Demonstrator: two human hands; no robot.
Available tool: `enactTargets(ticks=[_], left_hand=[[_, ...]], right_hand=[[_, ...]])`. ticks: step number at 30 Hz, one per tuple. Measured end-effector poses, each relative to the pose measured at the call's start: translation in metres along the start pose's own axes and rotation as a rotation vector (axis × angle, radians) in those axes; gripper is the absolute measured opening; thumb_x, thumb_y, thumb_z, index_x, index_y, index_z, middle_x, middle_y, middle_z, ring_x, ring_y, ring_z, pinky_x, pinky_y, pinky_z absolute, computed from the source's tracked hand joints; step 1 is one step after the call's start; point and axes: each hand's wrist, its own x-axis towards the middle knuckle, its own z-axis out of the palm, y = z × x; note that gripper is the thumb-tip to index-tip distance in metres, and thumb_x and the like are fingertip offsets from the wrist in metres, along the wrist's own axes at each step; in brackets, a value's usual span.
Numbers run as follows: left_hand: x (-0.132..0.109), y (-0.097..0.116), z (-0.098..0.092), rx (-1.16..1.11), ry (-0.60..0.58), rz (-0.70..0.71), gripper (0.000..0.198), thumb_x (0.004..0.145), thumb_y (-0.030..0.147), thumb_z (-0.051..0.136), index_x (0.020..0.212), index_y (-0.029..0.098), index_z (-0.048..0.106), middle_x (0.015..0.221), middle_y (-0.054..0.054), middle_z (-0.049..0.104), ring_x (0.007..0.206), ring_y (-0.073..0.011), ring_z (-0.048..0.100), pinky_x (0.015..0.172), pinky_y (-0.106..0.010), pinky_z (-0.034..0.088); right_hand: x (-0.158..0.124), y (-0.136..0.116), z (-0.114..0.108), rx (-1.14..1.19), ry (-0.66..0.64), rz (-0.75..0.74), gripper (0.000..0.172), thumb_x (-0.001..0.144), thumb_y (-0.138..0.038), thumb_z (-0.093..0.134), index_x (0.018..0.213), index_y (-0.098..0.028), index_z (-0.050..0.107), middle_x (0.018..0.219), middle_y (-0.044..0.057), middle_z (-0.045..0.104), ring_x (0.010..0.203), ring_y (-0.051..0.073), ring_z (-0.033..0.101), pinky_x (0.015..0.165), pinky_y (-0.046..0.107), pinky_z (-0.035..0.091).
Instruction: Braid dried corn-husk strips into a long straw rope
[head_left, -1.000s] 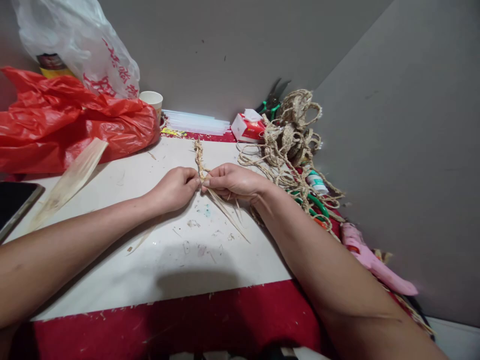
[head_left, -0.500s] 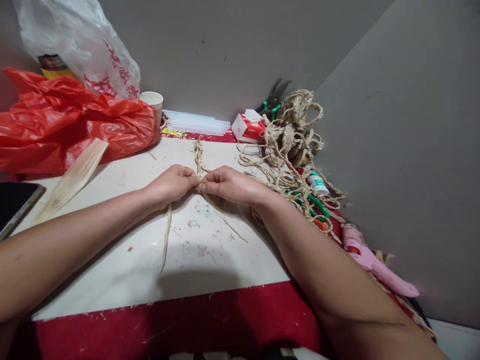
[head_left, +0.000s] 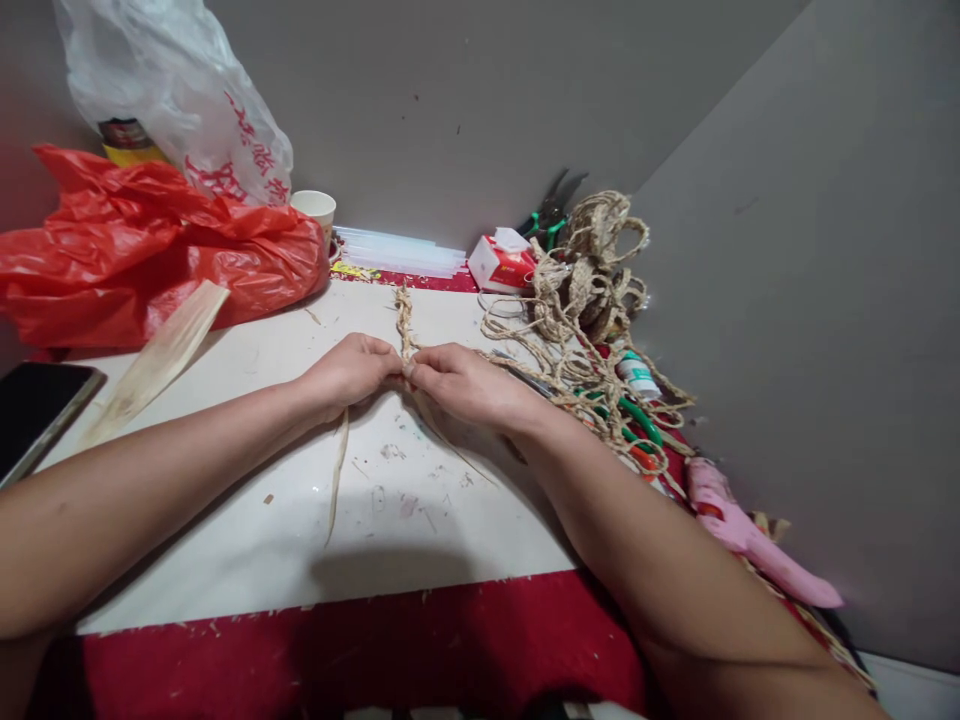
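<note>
A short braid of straw-coloured plant fibre (head_left: 404, 315) runs away from me across the white board (head_left: 247, 560). At its near end my left hand (head_left: 356, 372) pinches the fibre between thumb and fingers. Right beside it, my right hand (head_left: 465, 382) is closed on the same end, thumb uppermost, and the fingertips of both hands nearly meet. One loose fibre strand (head_left: 338, 480) hangs down toward me from below the left hand. Another thin strand trails to the right from under the right hand. The exact crossing of strands is hidden by my fingers.
Coiled fibre rope (head_left: 592, 270) lies at right with green-handled pliers (head_left: 551, 220), a tissue box (head_left: 502, 262) and a pink glue gun (head_left: 757, 540). At left are a red plastic bag (head_left: 165, 260), paper cup (head_left: 315, 210), phone (head_left: 45, 410) and dry husk strip (head_left: 161, 360).
My right hand has turned slightly and shifted over the braid's end, covering more of it and of the right strand. The whole view has moved a little.
</note>
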Motion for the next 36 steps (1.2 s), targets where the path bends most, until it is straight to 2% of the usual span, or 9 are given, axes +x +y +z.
enactTargets(ticks=[5,11,18,22,24,25,29,30,36], left_hand=[[-0.002,0.001,-0.001,-0.107,-0.041,-0.017,0.028,0.068,0.019,0.053,0.046,0.019,0.035,0.040,0.007,0.028,0.033,-0.0038,0.020,0.036,-0.024,0.010],[-0.006,0.003,-0.001,-0.190,-0.051,-0.053,0.033,0.068,0.022,0.058,0.046,0.018,0.033,0.040,0.008,0.026,0.034,-0.0030,0.019,0.036,-0.023,0.009],[-0.009,0.006,-0.002,-0.213,-0.085,-0.103,0.017,0.073,0.023,0.059,0.060,0.012,0.055,0.039,0.008,0.029,0.034,-0.0025,0.019,0.036,-0.020,0.009],[-0.008,0.007,-0.005,-0.282,-0.125,-0.130,0.014,0.071,0.022,0.061,0.063,0.012,0.055,0.041,0.010,0.023,0.035,-0.0014,0.015,0.037,-0.018,0.007],[-0.007,0.006,-0.007,-0.298,-0.141,-0.124,0.015,0.071,0.020,0.061,0.061,0.012,0.053,0.041,0.010,0.023,0.034,-0.0014,0.015,0.036,-0.018,0.007],[-0.006,0.005,-0.008,-0.301,-0.151,-0.116,0.016,0.070,0.019,0.061,0.059,0.013,0.052,0.041,0.010,0.023,0.034,-0.0015,0.015,0.036,-0.018,0.007],[-0.005,0.002,-0.009,-0.301,-0.195,-0.091,0.016,0.072,0.022,0.061,0.061,0.013,0.053,0.042,0.010,0.023,0.035,-0.0016,0.015,0.036,-0.018,0.008],[-0.005,0.001,-0.009,-0.296,-0.201,-0.084,0.016,0.073,0.023,0.060,0.063,0.013,0.054,0.043,0.010,0.023,0.035,-0.0016,0.015,0.036,-0.018,0.008],[-0.006,-0.002,-0.011,-0.225,-0.171,-0.014,0.017,0.075,0.021,0.057,0.062,0.013,0.051,0.044,0.008,0.029,0.036,-0.0017,0.019,0.035,-0.017,0.011]], right_hand=[[-0.011,-0.014,0.013,-0.347,0.055,-0.032,0.028,0.086,-0.024,0.035,0.084,-0.013,0.060,0.086,0.013,0.065,0.073,0.019,0.056,0.065,0.027,0.037],[-0.021,-0.027,0.024,-0.563,0.015,-0.019,0.035,0.089,-0.023,0.029,0.095,-0.010,0.061,0.090,0.019,0.066,0.078,0.026,0.062,0.069,0.035,0.041],[-0.030,-0.035,0.027,-0.649,-0.044,-0.140,0.033,0.088,-0.016,0.030,0.099,-0.008,0.060,0.083,0.018,0.066,0.072,0.025,0.062,0.062,0.033,0.040],[-0.045,-0.047,0.010,-0.386,-0.474,-0.408,0.030,0.088,-0.034,0.043,0.079,-0.014,0.063,0.071,0.008,0.064,0.059,0.014,0.054,0.057,0.025,0.037],[-0.046,-0.044,-0.004,-0.139,-0.562,-0.458,0.036,0.088,-0.041,0.044,0.073,-0.014,0.061,0.062,0.003,0.060,0.054,0.011,0.049,0.054,0.022,0.036],[-0.043,-0.039,-0.011,-0.032,-0.489,-0.424,0.038,0.089,-0.043,0.042,0.073,-0.014,0.060,0.058,0.002,0.057,0.052,0.009,0.047,0.053,0.021,0.035],[-0.014,-0.009,-0.018,0.117,0.175,-0.124,0.037,0.085,-0.046,0.047,0.068,-0.015,0.053,0.055,0.000,0.052,0.050,0.008,0.044,0.049,0.020,0.033],[-0.007,-0.002,-0.015,0.154,0.203,-0.064,0.036,0.084,-0.046,0.050,0.067,-0.015,0.052,0.056,0.000,0.053,0.050,0.008,0.044,0.048,0.019,0.033],[0.011,0.009,0.005,0.634,-0.186,0.144,0.032,0.089,-0.042,0.041,0.071,-0.016,0.047,0.044,-0.007,0.039,0.032,0.005,0.026,0.034,0.018,0.020]])
